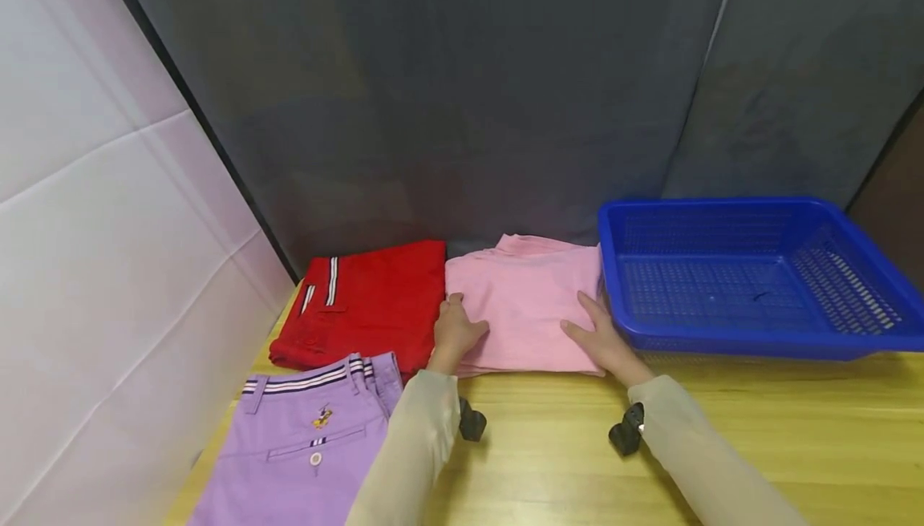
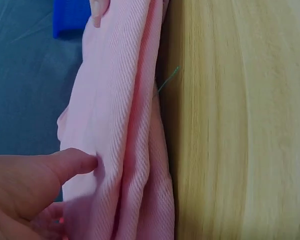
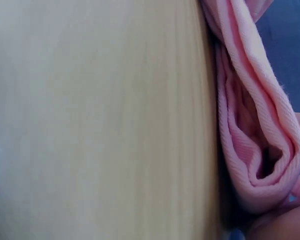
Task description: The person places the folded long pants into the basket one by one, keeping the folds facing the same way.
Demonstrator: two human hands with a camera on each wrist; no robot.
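Dark grey fabric backdrop (image 1: 462, 93) behind everything, white panel (image 1: 94, 229) on the left, and a light wood table (image 1: 758, 446) w/ clothes laid out on it. Both hands are on the folded pink garment (image 1: 523, 301), which sits mid-table near the back, right between the red shorts (image 1: 368, 301) and the blue plastic basket (image 1: 751, 277), touching or nearly touching both. Left hand (image 1: 455, 333) is at the garment's left front corner, thumb on top of the fabric; in the left wrist view you can see that thumb (image 2: 75, 162) pressing flat on the top layer, but the other fingers are mostly out of frame, so can't tell for sure if they're curled under the edge. Right hand (image 1: 602, 341) is at the right front corner, fingers straight-ish and spread on top, just beside the basket's front wall. Right wrist view is basically a closeup of the stacked folded edges of the pink fabric (image 3: 255, 150) against the table (image 3: 100, 120), a bit blurry, w/ fingertip bits at the lower right corner. Purple shorts (image 1: 303, 438) w/ a striped waistband lie at the front left, overlapping the red ones a little. Beige sleeves on both arms, small black wrist cam mounts showing under each.
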